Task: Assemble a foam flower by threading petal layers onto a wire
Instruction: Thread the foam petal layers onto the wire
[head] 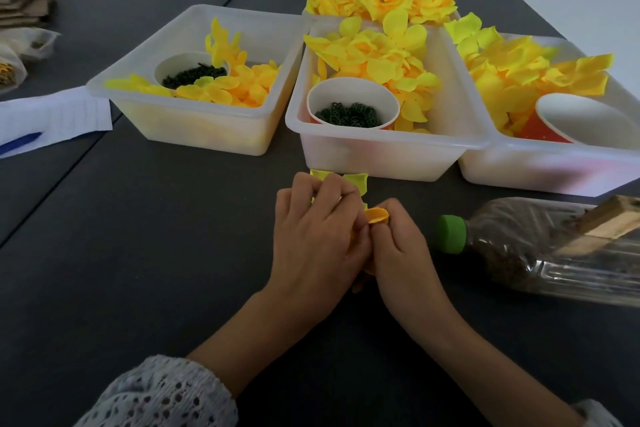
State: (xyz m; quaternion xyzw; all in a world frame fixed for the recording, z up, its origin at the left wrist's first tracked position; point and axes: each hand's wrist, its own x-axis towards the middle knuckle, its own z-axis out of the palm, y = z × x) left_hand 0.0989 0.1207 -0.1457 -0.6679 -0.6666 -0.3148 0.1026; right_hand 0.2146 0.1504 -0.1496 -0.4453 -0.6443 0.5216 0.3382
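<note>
Both hands meet over the dark table, the left hand (317, 236) closed on pale yellow petal layers (356, 182) fanning above its fingers, the right hand (401, 246) pinching an orange petal (377, 215) beside them, the wire hidden; threading seems underway, and seating it comes next.

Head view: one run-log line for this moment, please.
stage: threading petals | left hand: holding yellow petal layers | right hand: pinching orange petal | wire: hidden
</note>
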